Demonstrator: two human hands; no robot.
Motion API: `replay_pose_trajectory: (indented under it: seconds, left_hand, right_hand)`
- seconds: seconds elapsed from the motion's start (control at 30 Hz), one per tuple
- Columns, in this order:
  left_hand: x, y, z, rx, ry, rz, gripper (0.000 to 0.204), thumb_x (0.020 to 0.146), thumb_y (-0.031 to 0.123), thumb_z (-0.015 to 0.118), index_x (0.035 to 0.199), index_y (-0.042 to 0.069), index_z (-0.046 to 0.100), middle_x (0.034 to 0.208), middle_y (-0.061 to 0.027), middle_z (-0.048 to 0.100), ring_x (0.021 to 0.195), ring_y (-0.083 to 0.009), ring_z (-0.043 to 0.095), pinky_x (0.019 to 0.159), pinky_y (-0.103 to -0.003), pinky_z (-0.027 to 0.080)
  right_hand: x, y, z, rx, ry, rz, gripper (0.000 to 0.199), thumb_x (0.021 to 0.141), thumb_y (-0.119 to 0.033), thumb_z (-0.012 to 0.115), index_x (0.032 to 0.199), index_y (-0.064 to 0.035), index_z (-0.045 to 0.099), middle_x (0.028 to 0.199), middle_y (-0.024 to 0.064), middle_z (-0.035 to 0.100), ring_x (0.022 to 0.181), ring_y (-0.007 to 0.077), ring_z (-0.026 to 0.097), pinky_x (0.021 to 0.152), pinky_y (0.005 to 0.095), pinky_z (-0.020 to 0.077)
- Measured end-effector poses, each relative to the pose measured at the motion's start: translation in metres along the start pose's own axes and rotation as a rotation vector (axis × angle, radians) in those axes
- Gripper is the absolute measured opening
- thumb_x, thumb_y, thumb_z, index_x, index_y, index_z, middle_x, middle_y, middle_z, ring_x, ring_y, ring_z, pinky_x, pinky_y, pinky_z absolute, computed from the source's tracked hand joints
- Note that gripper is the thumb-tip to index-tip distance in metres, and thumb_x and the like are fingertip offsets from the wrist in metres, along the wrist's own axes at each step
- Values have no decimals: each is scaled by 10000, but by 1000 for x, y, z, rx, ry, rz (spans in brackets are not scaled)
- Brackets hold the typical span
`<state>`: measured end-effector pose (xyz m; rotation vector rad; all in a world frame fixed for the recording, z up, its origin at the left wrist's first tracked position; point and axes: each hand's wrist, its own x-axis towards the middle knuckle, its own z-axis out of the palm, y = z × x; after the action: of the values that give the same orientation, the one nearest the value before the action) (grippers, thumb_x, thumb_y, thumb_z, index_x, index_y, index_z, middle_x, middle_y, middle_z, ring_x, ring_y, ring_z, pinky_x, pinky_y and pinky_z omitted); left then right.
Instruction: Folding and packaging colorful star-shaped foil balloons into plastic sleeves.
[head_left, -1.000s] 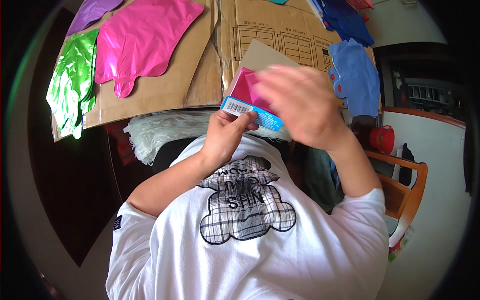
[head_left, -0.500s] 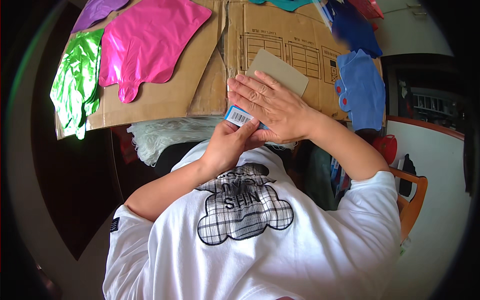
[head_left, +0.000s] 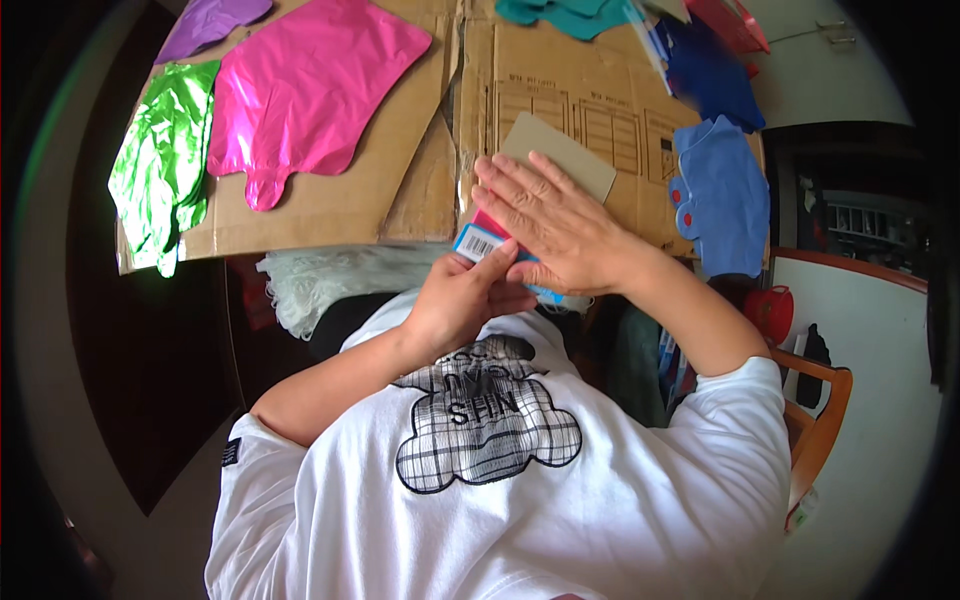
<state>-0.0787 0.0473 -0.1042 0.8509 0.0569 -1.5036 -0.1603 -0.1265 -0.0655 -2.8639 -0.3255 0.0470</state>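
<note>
Between my hands is a flat card (head_left: 570, 160) with a plain beige far end. Its near end has a blue edge and a white barcode label (head_left: 480, 245), and a strip of pink (head_left: 489, 221) shows beside my fingers. My left hand (head_left: 462, 300) pinches the near end, thumb on top by the label. Lying flat across the card's middle, my right hand (head_left: 560, 228) has its fingers stretched out and hides most of the surface there.
A cardboard sheet (head_left: 420, 200) covers the tabletop. On its left lie pink (head_left: 310, 95), shiny green (head_left: 170, 150) and purple (head_left: 215, 22) foil pieces. At right are a blue piece with red dots (head_left: 722, 190), a dark blue one (head_left: 712, 80) and a teal one (head_left: 575, 15). White strands (head_left: 330, 285) hang below the edge.
My right hand has shifted slightly rightward over the card, and pink now shows beside its fingers. More of the blue near edge is visible. My left hand keeps its pinch.
</note>
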Motion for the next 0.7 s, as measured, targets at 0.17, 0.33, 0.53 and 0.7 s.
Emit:
replay_pose_trajectory:
  seconds: [0.17, 0.33, 0.53, 0.7]
  left_hand:
    - [3, 2, 2, 35, -3, 6, 295, 968, 247, 521, 1150, 15, 537, 998, -111, 647, 838, -237, 673, 767, -388, 575]
    - [-1, 2, 8, 36, 19, 51, 261, 976, 244, 508, 1104, 20, 549, 968, -103, 644, 819, -204, 669, 727, -344, 587]
    - [0, 4, 5, 2, -16, 0, 244, 974, 228, 514, 1115, 32, 546, 985, -101, 645, 874, -203, 660, 760, -349, 581]
    - [-2, 9, 6, -2, -51, -22, 235, 977, 174, 496, 1124, 3, 561, 1031, -120, 655, 897, -222, 660, 817, -360, 562]
  right_hand:
    - [0, -1, -4, -51, -20, 13, 778, 869, -485, 507, 1460, -51, 246, 1540, 153, 171, 1432, 285, 138, 1155, 476, 76]
    - [0, -6, -16, 65, 7, 15, 747, 858, -406, 575, 1467, -113, 256, 1531, 173, 183, 1425, 315, 158, 1152, 475, 119]
    - [-2, -4, -8, 67, -4, 11, 712, 870, -391, 574, 1459, -118, 281, 1532, 173, 172, 1427, 305, 149, 1158, 464, 102]
    - [-3, -3, -4, 54, 23, -25, 694, 861, -380, 594, 1432, -104, 312, 1526, 182, 183, 1426, 311, 149, 1159, 468, 98]
